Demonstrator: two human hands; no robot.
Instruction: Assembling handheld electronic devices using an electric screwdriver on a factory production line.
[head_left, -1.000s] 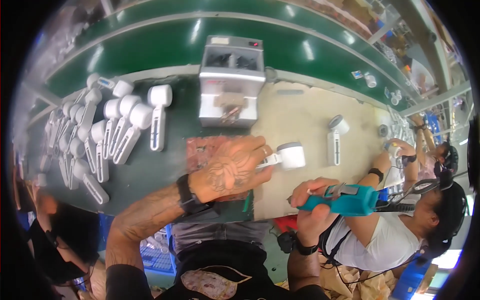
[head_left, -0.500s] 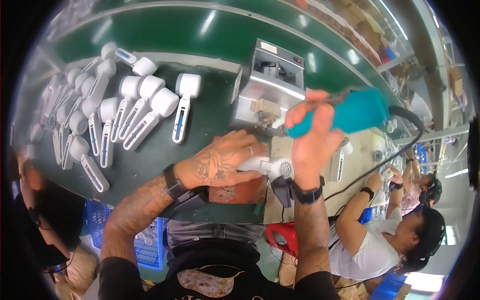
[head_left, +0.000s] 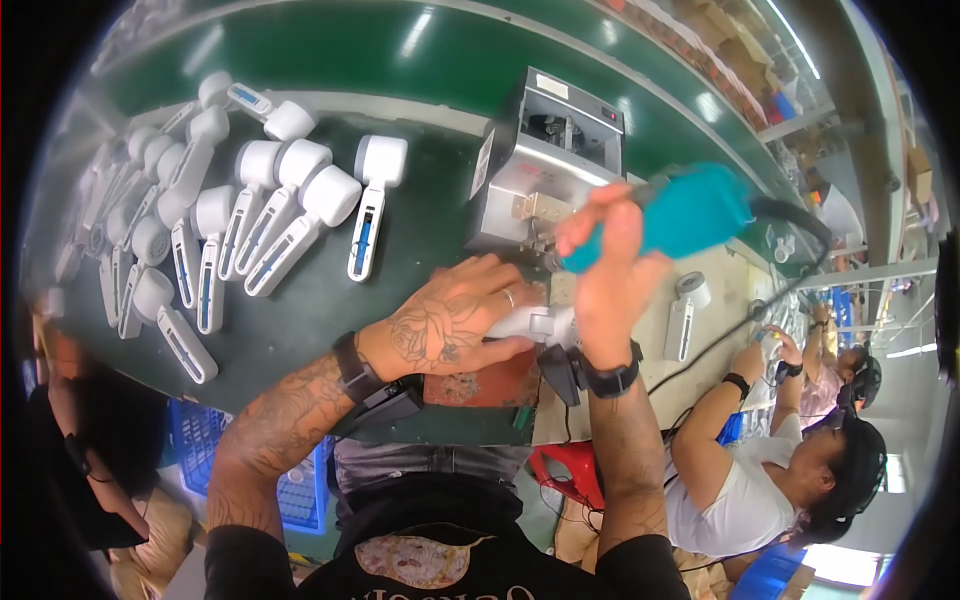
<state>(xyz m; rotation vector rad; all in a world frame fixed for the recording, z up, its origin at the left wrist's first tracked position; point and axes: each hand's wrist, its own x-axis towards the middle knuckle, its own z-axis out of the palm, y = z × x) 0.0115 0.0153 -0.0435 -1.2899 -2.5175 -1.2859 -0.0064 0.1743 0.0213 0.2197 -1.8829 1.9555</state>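
Note:
My left hand (head_left: 450, 325) presses down on a white handheld device (head_left: 535, 322) that lies on a reddish mat (head_left: 480, 385) at the table's near edge. My right hand (head_left: 605, 285) grips a teal electric screwdriver (head_left: 670, 215), holding it tilted just above the device, its cable running off to the right. The driver's tip is hidden behind my fingers.
Several white handheld devices (head_left: 250, 225) lie in rows on the green table (head_left: 420, 240) at the left. A grey metal box machine (head_left: 545, 170) stands behind my hands. One more white device (head_left: 685, 310) lies to the right. Two seated people (head_left: 800, 470) work at the right.
My right hand rose from the lower right with the teal screwdriver and now holds it over the white device. My left hand stayed on the device. The view shifted left.

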